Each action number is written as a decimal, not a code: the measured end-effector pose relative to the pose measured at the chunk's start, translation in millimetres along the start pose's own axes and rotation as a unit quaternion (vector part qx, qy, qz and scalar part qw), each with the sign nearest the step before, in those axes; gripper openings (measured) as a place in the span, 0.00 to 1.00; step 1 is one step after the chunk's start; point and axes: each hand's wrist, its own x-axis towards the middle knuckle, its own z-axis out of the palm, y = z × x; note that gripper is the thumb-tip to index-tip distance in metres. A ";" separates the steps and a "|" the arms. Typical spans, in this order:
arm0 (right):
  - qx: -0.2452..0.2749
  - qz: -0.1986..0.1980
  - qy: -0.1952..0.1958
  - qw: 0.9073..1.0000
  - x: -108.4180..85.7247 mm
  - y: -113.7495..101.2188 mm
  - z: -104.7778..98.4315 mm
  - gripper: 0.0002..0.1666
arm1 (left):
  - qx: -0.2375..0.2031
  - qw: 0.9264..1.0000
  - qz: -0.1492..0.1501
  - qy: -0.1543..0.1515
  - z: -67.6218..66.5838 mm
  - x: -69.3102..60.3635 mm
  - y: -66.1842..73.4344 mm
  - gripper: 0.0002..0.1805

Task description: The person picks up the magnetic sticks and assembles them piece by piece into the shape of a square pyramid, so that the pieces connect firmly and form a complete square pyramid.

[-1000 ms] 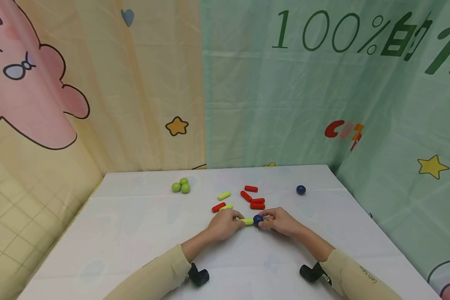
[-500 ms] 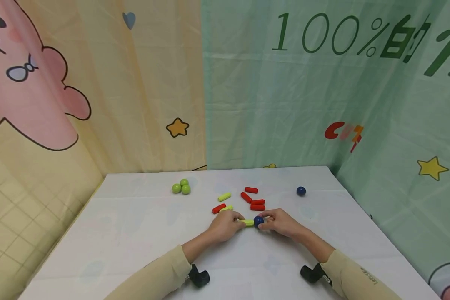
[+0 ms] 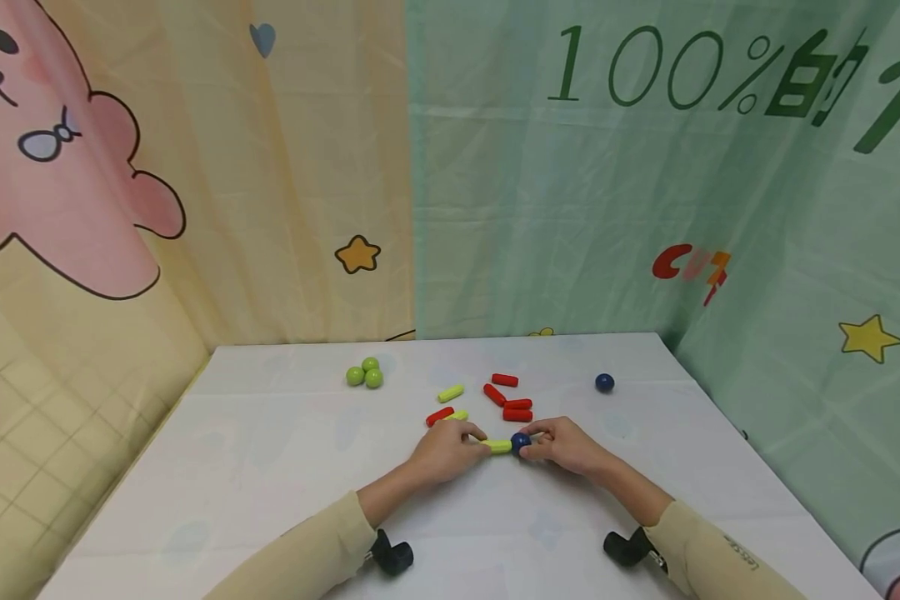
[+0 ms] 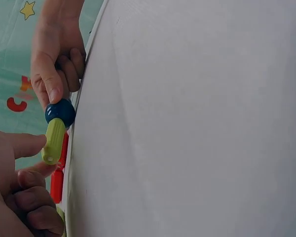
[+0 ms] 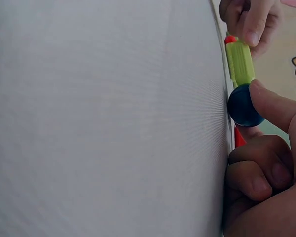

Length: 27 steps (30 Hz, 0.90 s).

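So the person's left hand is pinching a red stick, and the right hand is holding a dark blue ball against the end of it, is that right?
Not quite: the stick pinched by the left hand is yellow-green, not red, as the left wrist view shows. The right hand does hold the dark blue ball against its end.

The head view looked forward and down over the tabletop (image 3: 270, 483); both wrist views, much nearer and sideways-tilted, shared the blue ball (image 4: 60, 112) and yellow-green stick (image 4: 53, 140).
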 end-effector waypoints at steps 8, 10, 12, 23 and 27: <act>0.009 0.008 0.006 1.000 -0.2 -0.7 -0.5 0.26 | -0.026 0.999 0.004 0.041 -26.0 -7.6 -10.2 0.13; 0.015 0.008 0.006 1.000 -0.3 -0.7 -0.2 0.26 | -0.039 0.997 0.004 0.063 -33.9 -9.7 -14.9 0.13; 0.019 0.008 0.007 1.000 -0.3 -0.3 0.1 0.25 | -0.051 0.995 0.001 0.087 -41.8 -10.7 -20.3 0.13; 0.020 0.013 0.004 1.000 1.7 0.6 0.0 0.26 | -0.090 0.976 -0.044 0.195 -77.7 -0.6 -58.4 0.20; 0.015 0.011 0.005 1.000 2.2 0.1 0.7 0.26 | -0.108 0.968 -0.068 0.216 -85.3 5.3 -67.8 0.22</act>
